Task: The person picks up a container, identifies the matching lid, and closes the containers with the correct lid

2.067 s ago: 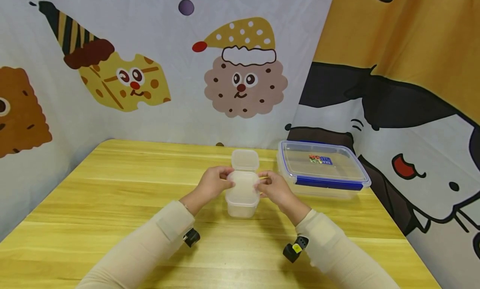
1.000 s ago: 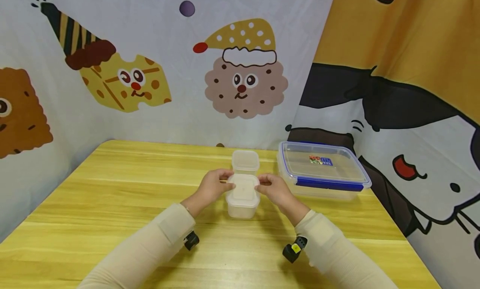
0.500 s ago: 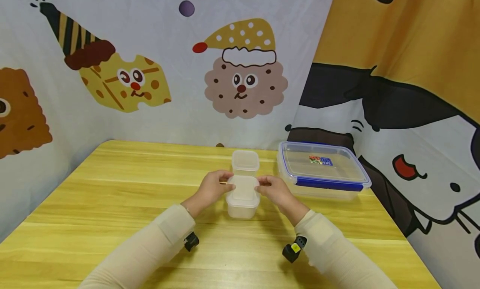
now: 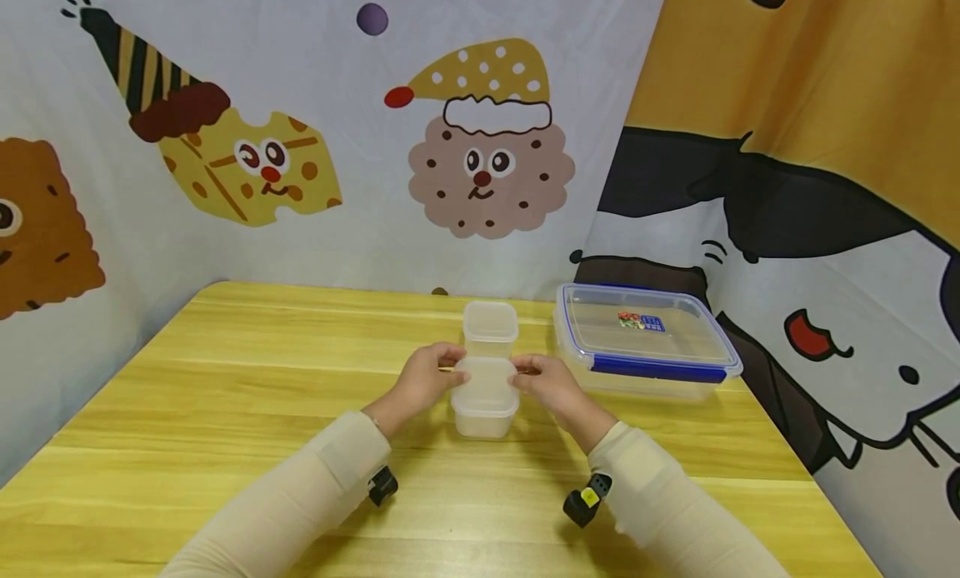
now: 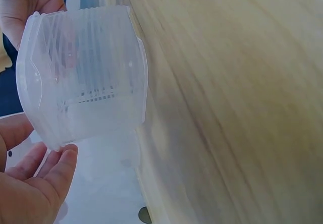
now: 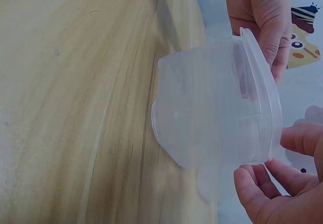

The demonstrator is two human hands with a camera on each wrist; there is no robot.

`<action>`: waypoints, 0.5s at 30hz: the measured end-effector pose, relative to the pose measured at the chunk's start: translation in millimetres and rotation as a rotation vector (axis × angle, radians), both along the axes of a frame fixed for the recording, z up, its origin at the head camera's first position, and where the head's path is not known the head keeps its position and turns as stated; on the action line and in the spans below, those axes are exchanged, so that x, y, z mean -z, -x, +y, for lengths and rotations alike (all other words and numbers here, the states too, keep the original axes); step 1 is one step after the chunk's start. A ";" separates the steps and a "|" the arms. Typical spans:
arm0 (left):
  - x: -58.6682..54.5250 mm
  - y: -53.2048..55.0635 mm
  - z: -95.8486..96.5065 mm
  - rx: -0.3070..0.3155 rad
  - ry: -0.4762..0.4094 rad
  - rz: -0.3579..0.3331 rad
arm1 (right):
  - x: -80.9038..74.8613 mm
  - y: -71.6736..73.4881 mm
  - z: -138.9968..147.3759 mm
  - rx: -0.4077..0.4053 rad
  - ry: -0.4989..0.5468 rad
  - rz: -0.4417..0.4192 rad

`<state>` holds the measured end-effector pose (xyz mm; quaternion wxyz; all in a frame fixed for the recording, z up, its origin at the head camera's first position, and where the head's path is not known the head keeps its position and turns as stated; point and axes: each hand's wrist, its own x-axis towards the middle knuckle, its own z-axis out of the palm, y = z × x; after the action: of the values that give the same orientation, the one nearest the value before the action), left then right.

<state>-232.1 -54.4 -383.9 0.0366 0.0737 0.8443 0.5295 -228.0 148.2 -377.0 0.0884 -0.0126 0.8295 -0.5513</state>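
A small translucent plastic food container [image 4: 483, 426] stands on the table, its frosted lid [image 4: 486, 386] over the top. Both hands are at the lid's far corners. My left hand [image 4: 423, 378] pinches the left side, thumb on top and fingers curled below the rim, which also shows in the left wrist view. On the opposite side my right hand [image 4: 553, 384] pinches the rim the same way, and the right wrist view has its fingertips [image 6: 250, 183] under the edge. Directly behind stands a second small lidded container [image 4: 491, 321].
A large clear storage box [image 4: 652, 320] with blue clips and a label on its lid sits at the back right. The wooden table [image 4: 247, 361] meets a cartoon-printed cloth [image 4: 300, 253] along its far edge.
The lid's far edge has come down lower over the near container, and both hands have sunk slightly with it. The second container and the large box have stayed in place.
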 end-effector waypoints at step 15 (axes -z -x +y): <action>5.0 -0.3 1.5 0.020 0.050 0.029 | 3.6 0.8 2.9 -0.008 0.042 -0.051</action>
<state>-231.9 -52.9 -388.9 0.0312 0.0888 0.8570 0.5066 -228.8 151.1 -380.6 0.1113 -0.0036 0.8152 -0.5683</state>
